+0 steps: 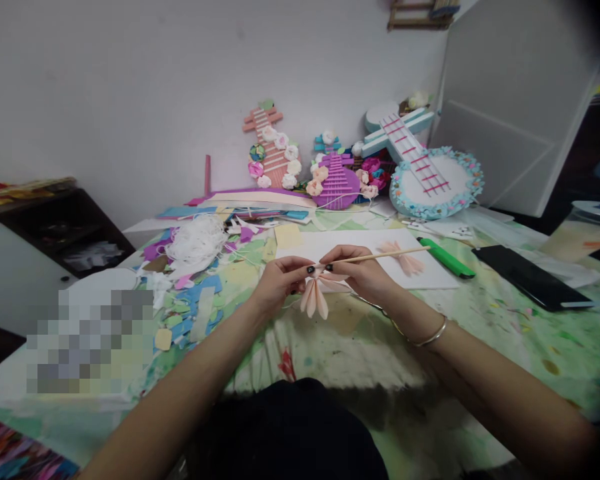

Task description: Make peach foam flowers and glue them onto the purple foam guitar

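Just above the table, my left hand [280, 281] pinches the gathered top of a peach paper flower [315, 303], whose folded petals fan downward. My right hand [367, 275] is closed on a thin wooden stick [397, 253]. The stick's near end meets the gathered paper between both thumbs, and its other end points right. Fingers partly hide where stick and paper touch. Behind my right hand, more peach folded petals [406, 259] lie on a white sheet [433, 275]. Scissors [370, 303] show partly beneath my right wrist.
A green marker [447, 258] and a black phone-like slab [530, 275] lie to the right, near a plastic tub [585, 230]. White string [197, 241] and paper scraps [185, 313] cover the left. Decorated paper instruments [337, 183] lean against the wall.
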`<state>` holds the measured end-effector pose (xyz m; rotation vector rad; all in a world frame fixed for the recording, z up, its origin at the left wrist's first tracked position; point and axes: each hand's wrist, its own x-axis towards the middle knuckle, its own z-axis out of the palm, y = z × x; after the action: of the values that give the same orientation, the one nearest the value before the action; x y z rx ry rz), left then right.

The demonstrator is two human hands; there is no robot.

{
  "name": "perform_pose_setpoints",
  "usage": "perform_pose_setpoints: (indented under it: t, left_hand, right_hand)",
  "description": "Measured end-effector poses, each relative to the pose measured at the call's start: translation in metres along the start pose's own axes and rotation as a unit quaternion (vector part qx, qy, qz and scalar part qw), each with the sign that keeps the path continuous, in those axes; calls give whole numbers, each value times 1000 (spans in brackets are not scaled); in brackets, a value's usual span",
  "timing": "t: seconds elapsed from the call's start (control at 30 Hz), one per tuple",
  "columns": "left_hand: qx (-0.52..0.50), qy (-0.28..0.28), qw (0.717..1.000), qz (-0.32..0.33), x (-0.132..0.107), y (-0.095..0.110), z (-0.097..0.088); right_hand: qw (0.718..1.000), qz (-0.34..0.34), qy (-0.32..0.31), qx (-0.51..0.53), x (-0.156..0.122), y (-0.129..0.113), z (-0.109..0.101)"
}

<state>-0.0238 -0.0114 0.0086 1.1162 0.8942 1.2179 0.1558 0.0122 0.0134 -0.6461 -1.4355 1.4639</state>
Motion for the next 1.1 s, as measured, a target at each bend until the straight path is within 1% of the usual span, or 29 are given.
perform_pose_setpoints:
  t: [0.23, 0.57, 0.93, 1.1]
  left_hand:
    - [23, 15, 999, 17, 1, -3, -2]
    - [-12, -11, 1000, 9, -4, 0, 1]
    - [39, 2, 999, 20, -4, 0, 2]
    - [35, 2, 999, 26, -4, -2, 2]
  right_hand:
    - [999, 5, -36, 13, -1, 0, 1]
    - [999, 27, -29, 13, -3, -7, 2]
    - [997, 61, -31, 48, -4, -11, 3]
    - [995, 74, -40, 46, -4, -11, 2]
